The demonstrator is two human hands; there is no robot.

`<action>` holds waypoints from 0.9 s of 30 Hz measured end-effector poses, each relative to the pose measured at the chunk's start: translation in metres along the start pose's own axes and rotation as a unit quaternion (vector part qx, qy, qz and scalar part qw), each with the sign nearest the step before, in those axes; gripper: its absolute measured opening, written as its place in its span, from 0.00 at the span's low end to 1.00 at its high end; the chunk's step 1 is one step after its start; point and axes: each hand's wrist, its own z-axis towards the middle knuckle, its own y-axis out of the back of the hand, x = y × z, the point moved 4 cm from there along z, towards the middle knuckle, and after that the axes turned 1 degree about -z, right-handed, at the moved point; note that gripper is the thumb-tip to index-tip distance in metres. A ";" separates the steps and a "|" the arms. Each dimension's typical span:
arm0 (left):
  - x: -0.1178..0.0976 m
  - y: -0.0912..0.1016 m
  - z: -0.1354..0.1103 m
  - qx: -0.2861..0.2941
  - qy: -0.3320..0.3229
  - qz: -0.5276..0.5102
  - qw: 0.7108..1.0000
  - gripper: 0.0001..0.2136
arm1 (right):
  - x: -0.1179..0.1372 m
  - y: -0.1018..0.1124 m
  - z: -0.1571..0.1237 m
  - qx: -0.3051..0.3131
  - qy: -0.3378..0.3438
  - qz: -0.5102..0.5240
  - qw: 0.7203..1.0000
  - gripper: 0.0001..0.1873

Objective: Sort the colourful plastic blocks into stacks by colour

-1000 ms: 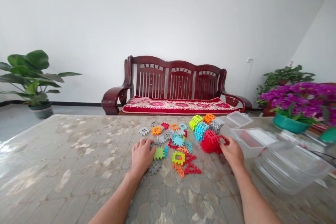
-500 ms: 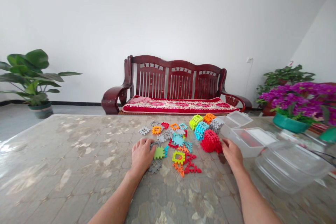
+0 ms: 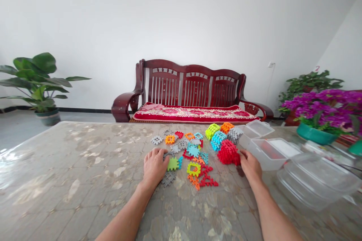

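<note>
My left hand (image 3: 154,165) lies palm down on the table, fingers resting loosely apart. Its thumb side is next to a green square interlocking plastic piece (image 3: 173,164), with a grey piece (image 3: 169,179) just below. At the right edge of a red stack of interlocking pieces (image 3: 226,150), my right hand (image 3: 251,165) has its fingertips closed against a red piece (image 3: 236,159). Behind the red stack are blue (image 3: 218,141), lime (image 3: 212,131), orange (image 3: 226,127) and grey (image 3: 234,135) stacks. Loose pieces, including a lime frame (image 3: 194,169) and a red triangle (image 3: 209,181), lie between my hands.
Clear plastic boxes (image 3: 267,158) with open lids stand to the right, beside a large transparent container (image 3: 316,182). Purple flowers in a teal pot (image 3: 316,132) are at far right. A wooden bench (image 3: 195,83) stands beyond the patterned table (image 3: 93,173).
The whole view has shifted slightly, so everything appears a little further right. Both hands keep nearly the same positions beside the pieces.
</note>
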 end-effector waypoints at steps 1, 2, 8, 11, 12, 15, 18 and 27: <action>0.000 0.000 0.000 0.001 0.001 -0.001 1.000 0.15 | 0.001 0.001 -0.001 -0.004 -0.003 0.005 1.000 0.23; 0.000 0.000 0.000 0.002 0.002 -0.002 1.000 0.15 | 0.001 0.002 -0.001 -0.011 -0.006 0.013 1.000 0.23; -0.001 0.000 0.000 0.006 0.006 -0.003 1.000 0.15 | 0.009 0.020 -0.007 -0.171 0.028 0.173 0.970 0.23; -0.001 0.000 0.000 0.005 0.006 0.000 1.000 0.15 | 0.019 0.032 -0.012 -0.257 0.093 0.286 0.918 0.22; -0.001 0.000 0.000 0.004 0.006 0.000 1.000 0.15 | 0.024 0.036 -0.015 -0.275 0.115 0.308 0.904 0.21; -0.001 0.000 0.000 0.003 0.006 0.001 1.000 0.15 | 0.047 0.047 -0.028 -0.311 0.205 0.301 0.878 0.17; -0.001 0.001 0.000 0.001 0.006 0.000 1.000 0.15 | 0.081 0.046 -0.052 -0.288 0.339 0.258 0.858 0.13; 0.000 0.000 0.000 0.002 0.004 -0.007 1.000 0.14 | 0.143 -0.029 -0.119 0.007 0.461 0.175 0.870 0.14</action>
